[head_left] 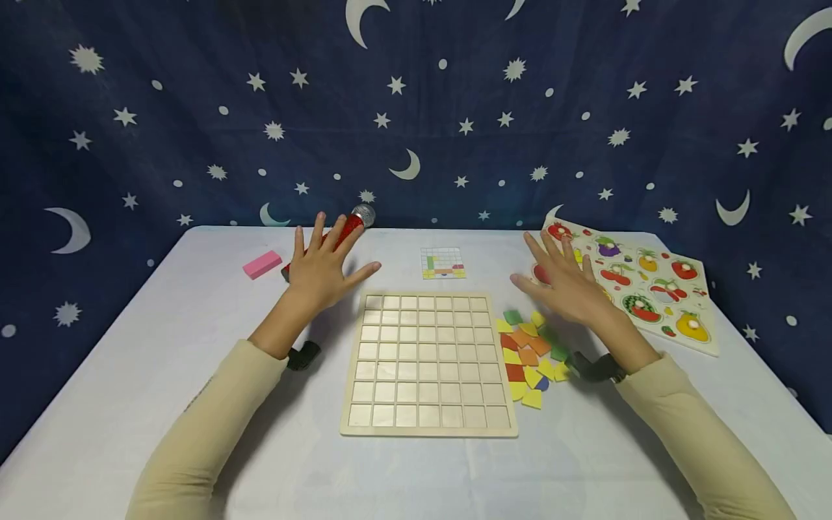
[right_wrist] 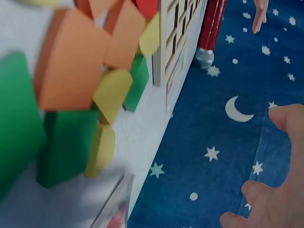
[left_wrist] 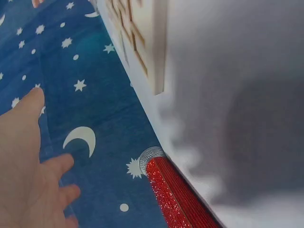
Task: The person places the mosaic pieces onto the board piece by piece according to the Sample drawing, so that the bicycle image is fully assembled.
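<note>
My left hand [head_left: 320, 274] is held above the table with fingers spread, overlapping a red glittery microphone [head_left: 351, 225] in the head view. In the left wrist view the microphone [left_wrist: 173, 190] lies on the cloth below that hand. On the other side my right hand [head_left: 568, 289], also spread and holding nothing, hovers near a fruit puzzle board [head_left: 650, 282]. Between the hands lies a pale wooden grid board [head_left: 429, 430] with square recesses. Beside its right edge is a heap of coloured flat pieces [head_left: 528, 357] in yellow, orange, red, green and blue.
Behind the grid board sits a small printed pattern card [head_left: 443, 263]. A pink block [head_left: 262, 265] lies at the back left. The white table [head_left: 260, 462] ends at a dark blue curtain [head_left: 455, 173] with stars and moons.
</note>
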A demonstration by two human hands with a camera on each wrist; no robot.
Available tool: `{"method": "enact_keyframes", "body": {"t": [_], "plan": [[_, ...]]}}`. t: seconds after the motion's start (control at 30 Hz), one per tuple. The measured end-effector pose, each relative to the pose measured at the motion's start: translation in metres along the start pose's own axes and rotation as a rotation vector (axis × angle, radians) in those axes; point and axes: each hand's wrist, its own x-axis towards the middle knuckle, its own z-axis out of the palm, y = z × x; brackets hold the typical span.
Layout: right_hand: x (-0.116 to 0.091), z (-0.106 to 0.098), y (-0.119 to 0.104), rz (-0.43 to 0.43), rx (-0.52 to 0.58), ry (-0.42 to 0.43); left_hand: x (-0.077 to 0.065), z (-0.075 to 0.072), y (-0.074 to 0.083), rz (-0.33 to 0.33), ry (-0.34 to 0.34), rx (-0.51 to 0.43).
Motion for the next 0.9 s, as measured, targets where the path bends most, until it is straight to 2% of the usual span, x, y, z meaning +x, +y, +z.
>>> {"method": "enact_keyframes", "body": {"t": [0.13,0.27,0.4,0.6,0.8,0.9], "plan": [[-0.009,0.004,-0.002,-0.032,-0.008,-0.022,-0.011,0.001,0.001,0.068,-0.019,-0.021],[-0.016,0.01,-0.001,-0.079,-0.013,-0.066,-0.025,0.003,0.004,0.171,-0.052,-0.1],[-0.021,0.016,0.0,-0.141,0.067,-0.111,-0.038,0.007,0.003,0.258,-0.098,-0.158],[-0.021,0.019,0.003,-0.162,0.147,-0.161,-0.046,0.011,-0.011,0.246,-0.201,-0.179],[-0.015,0.024,0.009,-0.212,0.176,-0.122,-0.043,0.013,-0.032,0.225,-0.369,-0.388],[-0.013,0.027,0.011,-0.215,0.197,-0.118,-0.043,0.017,-0.04,0.235,-0.444,-0.481]]}}
